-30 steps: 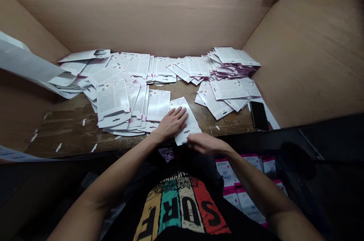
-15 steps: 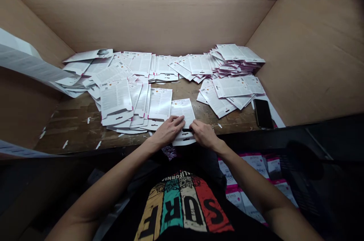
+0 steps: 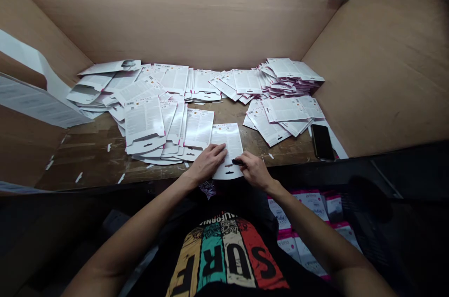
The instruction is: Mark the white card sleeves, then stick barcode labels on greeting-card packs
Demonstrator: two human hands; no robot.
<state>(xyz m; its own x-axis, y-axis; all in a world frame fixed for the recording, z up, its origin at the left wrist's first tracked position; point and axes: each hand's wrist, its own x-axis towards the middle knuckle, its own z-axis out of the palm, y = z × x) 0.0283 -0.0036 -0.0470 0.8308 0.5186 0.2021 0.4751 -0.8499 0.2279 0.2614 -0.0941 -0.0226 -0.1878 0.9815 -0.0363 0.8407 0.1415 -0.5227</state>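
Locate the white packet (image 3: pixel 232 135) flat at the front edge of the bench (image 3: pixel 91 159), printed side up, just beside the packet stack (image 3: pixel 143 121). The left hand (image 3: pixel 206 165) lies on its left side, fingers extended and gripping nothing. The right hand (image 3: pixel 257 171) has its fingers clamped on a small dark tool (image 3: pixel 238 162) above the lower right part, near the slotted end.

For best results, spread steady pressure through the left hand so the packet cannot skid or buckle. Keep those fingertips out of the tool's line. Hold the tool low and guide it evenly; too much force could crease or tear the card.

Difference from the frame a half second earlier: the tool then reached across almost to the left fingers; it now sits farther right, apart from them. The left hand remains on the packet.
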